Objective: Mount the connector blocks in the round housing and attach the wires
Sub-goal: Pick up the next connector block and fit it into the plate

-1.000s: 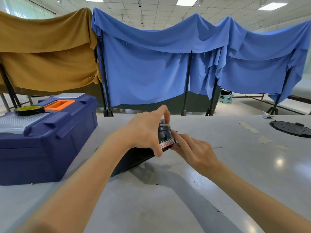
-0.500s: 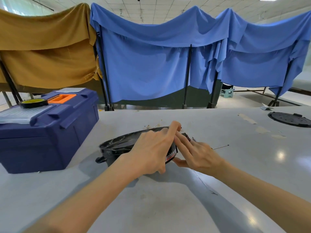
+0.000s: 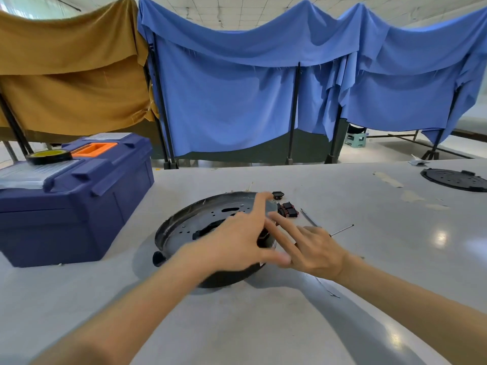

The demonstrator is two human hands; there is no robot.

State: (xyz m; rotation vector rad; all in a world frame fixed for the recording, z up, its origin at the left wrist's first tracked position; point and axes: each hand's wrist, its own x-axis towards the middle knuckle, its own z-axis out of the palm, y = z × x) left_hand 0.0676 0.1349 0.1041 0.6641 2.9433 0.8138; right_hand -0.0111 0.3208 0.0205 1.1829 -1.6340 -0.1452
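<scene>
- Housing (image 3: 189,227) lies flat on the table (image 3: 263,325): rigid, probably light; lift by the rim.
- Connector blocks (image 3: 288,209) sit just beyond.
- Left hand (image 3: 237,241) spans the rim, grip unclear; right hand (image 3: 313,248) flat-fingered.

The left hand (image 3: 237,241) is motion-blurred, and its fingers (image 3: 261,206) cover the right part of the round housing (image 3: 189,225), hiding whatever lies beneath them. Just beyond the fingertips, the connector blocks (image 3: 288,210) are too small to count. A thin rod (image 3: 342,229) disappears behind the right hand (image 3: 316,248).
</scene>
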